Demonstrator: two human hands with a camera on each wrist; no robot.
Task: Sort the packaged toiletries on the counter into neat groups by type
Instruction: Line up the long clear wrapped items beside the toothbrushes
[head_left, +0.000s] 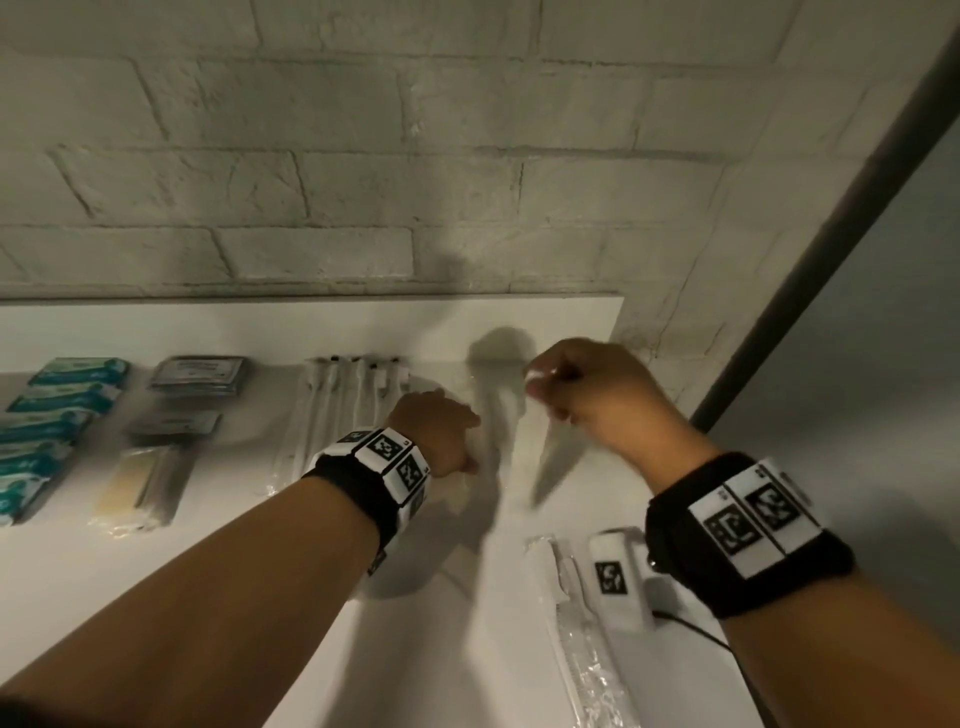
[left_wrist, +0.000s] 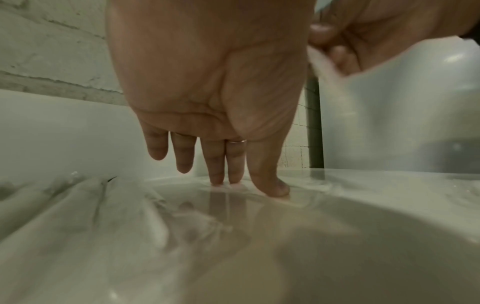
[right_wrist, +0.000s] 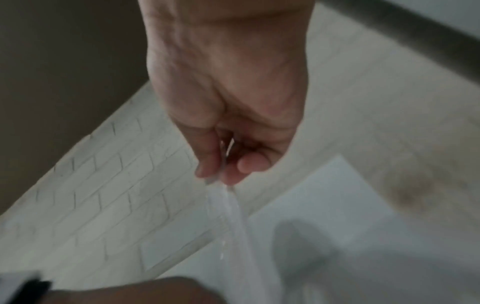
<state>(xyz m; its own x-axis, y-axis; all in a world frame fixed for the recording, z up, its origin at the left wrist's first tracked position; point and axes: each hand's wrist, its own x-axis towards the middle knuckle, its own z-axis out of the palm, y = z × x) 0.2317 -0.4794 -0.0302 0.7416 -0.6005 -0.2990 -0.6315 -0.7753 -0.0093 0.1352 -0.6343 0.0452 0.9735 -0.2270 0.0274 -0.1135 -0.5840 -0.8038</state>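
Note:
On the white counter (head_left: 234, 582) a row of clear-wrapped toothbrushes (head_left: 343, 405) lies in the middle. My left hand (head_left: 457, 441) is just right of that row, with straight fingertips (left_wrist: 218, 181) pressing a clear wrapper (left_wrist: 182, 216) flat on the counter. My right hand (head_left: 540, 384) is raised above the counter's far right part. It pinches the top end of a long clear-wrapped toothbrush (head_left: 556, 457), which hangs down blurred; the right wrist view shows the wrapper (right_wrist: 233, 216) trailing from the right hand (right_wrist: 221, 176). Another wrapped toothbrush (head_left: 576, 639) lies near the front right.
Teal toothpaste boxes (head_left: 57, 410) are lined up at the far left. Dark flat packets (head_left: 197, 374) and a yellowish packet (head_left: 140, 483) lie beside them. A white brick wall (head_left: 467, 156) backs the counter, and a dark post (head_left: 831, 234) runs past its right end.

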